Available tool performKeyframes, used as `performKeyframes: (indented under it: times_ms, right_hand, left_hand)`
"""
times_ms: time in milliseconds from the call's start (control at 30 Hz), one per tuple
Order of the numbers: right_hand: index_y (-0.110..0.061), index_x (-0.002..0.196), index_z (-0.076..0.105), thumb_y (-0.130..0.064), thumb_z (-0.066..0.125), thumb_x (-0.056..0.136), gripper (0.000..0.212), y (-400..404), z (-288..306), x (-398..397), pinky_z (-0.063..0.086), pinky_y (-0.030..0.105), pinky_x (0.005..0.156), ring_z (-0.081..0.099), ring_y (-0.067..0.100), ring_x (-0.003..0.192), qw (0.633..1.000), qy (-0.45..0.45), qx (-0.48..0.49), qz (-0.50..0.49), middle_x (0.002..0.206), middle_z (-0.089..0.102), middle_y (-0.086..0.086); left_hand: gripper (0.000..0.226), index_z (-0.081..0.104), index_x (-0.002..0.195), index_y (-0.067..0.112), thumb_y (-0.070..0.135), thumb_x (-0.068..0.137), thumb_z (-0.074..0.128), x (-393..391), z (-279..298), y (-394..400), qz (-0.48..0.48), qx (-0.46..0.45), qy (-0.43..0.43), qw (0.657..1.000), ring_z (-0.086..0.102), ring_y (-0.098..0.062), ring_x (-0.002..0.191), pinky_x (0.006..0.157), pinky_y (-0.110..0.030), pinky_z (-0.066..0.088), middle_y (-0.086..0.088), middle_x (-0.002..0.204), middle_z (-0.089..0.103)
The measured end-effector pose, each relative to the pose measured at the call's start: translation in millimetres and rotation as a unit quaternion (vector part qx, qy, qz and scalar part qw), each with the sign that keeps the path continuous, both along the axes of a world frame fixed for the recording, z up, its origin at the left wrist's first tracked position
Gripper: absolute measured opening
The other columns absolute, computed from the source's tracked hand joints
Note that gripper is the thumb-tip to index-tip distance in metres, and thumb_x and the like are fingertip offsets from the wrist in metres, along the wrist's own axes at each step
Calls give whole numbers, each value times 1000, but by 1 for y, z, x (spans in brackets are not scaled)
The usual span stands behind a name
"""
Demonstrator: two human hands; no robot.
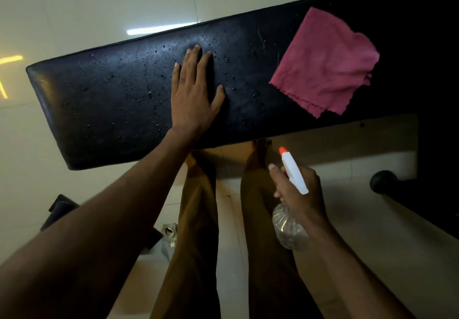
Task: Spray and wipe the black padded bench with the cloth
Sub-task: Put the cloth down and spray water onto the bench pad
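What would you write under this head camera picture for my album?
Left hand flat on the wet black bench, right hand gripping the spray bottle, pink cloth waiting.

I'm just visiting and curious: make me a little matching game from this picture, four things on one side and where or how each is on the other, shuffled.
Things:
1. pink cloth
2. spray bottle
3. left hand
4. black padded bench

States:
A. gripped by the right hand, off the bench
B. speckled with droplets
C. lying untouched on the bench, towards its right end
D. flat on the wet padding, fingers straight

Pairs: 1-C, 2-A, 3-D, 4-B
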State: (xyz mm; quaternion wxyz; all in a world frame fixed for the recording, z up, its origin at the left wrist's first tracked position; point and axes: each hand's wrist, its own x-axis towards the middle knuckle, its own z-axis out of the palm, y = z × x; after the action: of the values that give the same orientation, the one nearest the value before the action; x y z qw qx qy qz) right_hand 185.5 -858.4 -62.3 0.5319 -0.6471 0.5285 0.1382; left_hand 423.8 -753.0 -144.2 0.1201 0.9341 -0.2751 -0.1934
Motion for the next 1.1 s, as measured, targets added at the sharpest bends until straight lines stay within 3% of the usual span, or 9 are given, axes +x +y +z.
performKeyframes:
  times_ms: [167,300,467,567,633,800,933,1033,1100]
  right_hand:
    - [-15,84,70,-23,71,92,11,-25,6,-7,54,30,62,74,20,73,995,-77,38,-46,78,75,6]
    - [-15,83,70,-40,65,80,26,-62,16,-4,50,29,60,72,23,74,981,-141,12,-132,82,74,6]
    - [-11,90,64,-38,67,78,30,-124,44,7,55,30,66,70,27,79,952,-199,-129,-192,93,70,15]
    - [-10,90,64,-17,65,91,7,-166,68,26,53,23,68,69,17,75,929,-266,-214,-139,85,69,6]
    - [-6,95,64,-10,63,96,4,-196,71,37,51,19,69,67,8,77,917,-275,-263,-119,85,67,-2]
    - [-6,99,61,-22,61,98,17,-256,60,59,54,23,74,68,15,82,884,-283,-331,-172,90,65,0]
    - [-15,96,57,-25,65,96,13,-274,47,65,49,13,72,62,-4,77,872,-273,-353,-199,85,61,-11]
    - [-4,102,62,-22,67,95,20,-279,36,60,46,6,75,61,-11,81,872,-263,-353,-212,89,60,-16]
    - [1,110,63,-26,67,94,31,-282,31,57,50,13,78,63,-6,86,877,-254,-351,-206,93,63,-10]
  left_hand:
    - [76,14,161,18,46,99,49,-2,13,-8,13,9,15,1000,8,-27,157,129,-48,4,-13,169,10]
    - [75,18,159,20,37,97,57,-15,29,-30,4,-25,0,1000,20,-32,153,127,-50,14,-15,165,21]
    - [58,36,153,13,26,99,55,-36,46,-88,15,-73,16,997,36,-30,143,119,-43,28,-13,155,39]
    - [54,40,150,13,26,99,55,-39,53,-119,11,-77,43,996,44,-28,135,113,-42,35,-12,146,49]
    - [55,39,150,14,27,99,55,-40,56,-137,14,-76,62,995,47,-29,133,111,-43,38,-11,145,51]
    - [57,35,152,12,30,100,53,-40,57,-166,55,-51,103,992,47,-29,133,110,-45,40,-13,146,49]
    - [56,37,146,12,34,98,57,-38,53,-176,49,-9,109,993,46,-33,130,106,-46,42,-14,143,46]
    - [48,46,138,12,33,97,62,-34,51,-180,50,-8,112,992,49,-32,124,102,-44,44,-13,137,49]
    - [41,53,131,13,33,97,64,-31,50,-181,53,-10,116,992,53,-28,116,97,-42,47,-11,131,53]
